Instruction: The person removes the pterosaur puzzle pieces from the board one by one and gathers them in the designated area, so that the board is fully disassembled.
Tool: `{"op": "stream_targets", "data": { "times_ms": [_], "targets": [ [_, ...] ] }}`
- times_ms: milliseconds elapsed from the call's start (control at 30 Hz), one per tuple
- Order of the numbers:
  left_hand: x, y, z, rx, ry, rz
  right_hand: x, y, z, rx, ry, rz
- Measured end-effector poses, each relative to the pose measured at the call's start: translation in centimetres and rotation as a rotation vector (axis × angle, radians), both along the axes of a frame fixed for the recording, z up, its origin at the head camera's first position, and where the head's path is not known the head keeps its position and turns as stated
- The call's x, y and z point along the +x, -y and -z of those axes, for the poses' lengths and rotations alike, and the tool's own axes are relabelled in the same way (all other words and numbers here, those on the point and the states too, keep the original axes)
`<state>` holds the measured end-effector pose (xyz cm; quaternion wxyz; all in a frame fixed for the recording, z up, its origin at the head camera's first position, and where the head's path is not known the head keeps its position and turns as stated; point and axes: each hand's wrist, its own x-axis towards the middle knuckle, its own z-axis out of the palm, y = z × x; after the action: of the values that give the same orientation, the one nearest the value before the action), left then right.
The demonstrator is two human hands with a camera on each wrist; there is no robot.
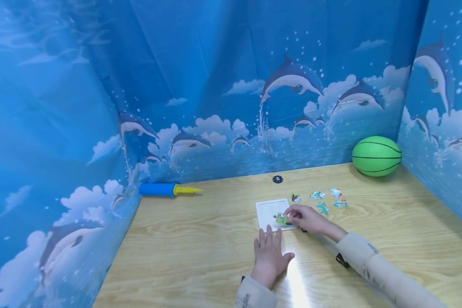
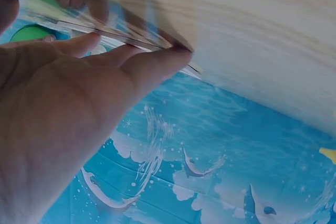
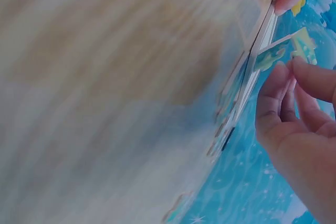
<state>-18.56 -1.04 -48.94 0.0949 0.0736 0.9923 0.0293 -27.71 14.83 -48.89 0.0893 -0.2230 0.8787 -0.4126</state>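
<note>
A white square puzzle board (image 1: 268, 208) lies on the table, with my left hand (image 1: 269, 256) at its near edge. The left fingers are spread and straight, their tips right at the rim; the left wrist view shows the fingers (image 2: 157, 62) along the board's thin edge. My right hand (image 1: 307, 219) pinches a green jigsaw puzzle piece (image 3: 304, 45) between thumb and fingertips over the board. That piece is tilted up, and another patterned piece (image 3: 272, 55) slants beside it close over the board. The right fingers partly hide the pieces in the head view.
Several loose jigsaw pieces (image 1: 322, 208) lie right of the board. A black round chip (image 1: 277, 179) sits behind it. A green ball (image 1: 377, 156) stands in the back right corner, and a blue and yellow hand pump (image 1: 158, 189) lies back left. Dolphin-printed curtains (image 1: 215, 85) border the table.
</note>
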Motion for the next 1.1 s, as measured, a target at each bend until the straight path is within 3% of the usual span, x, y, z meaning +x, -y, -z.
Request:
{"op": "stream_targets", "data": {
  "times_ms": [467,567,900,1100],
  "targets": [
    [-0.2,-0.3,-0.3,0.047,0.023,-0.018,-0.1,0.5,-0.1,0.036,0.013,-0.002],
    [-0.2,-0.3,-0.3,0.049,0.021,-0.019,-0.1,0.2,0.1,0.035,0.026,0.030],
    [0.0,-0.2,-0.3,0.080,0.005,-0.021,-0.2,-4.1,0.1,-0.033,0.003,0.146],
    [-0.1,-0.3,-0.4,0.082,0.022,-0.029,0.2,-7.2,0.1,-0.008,0.024,0.136]
  ]
}}
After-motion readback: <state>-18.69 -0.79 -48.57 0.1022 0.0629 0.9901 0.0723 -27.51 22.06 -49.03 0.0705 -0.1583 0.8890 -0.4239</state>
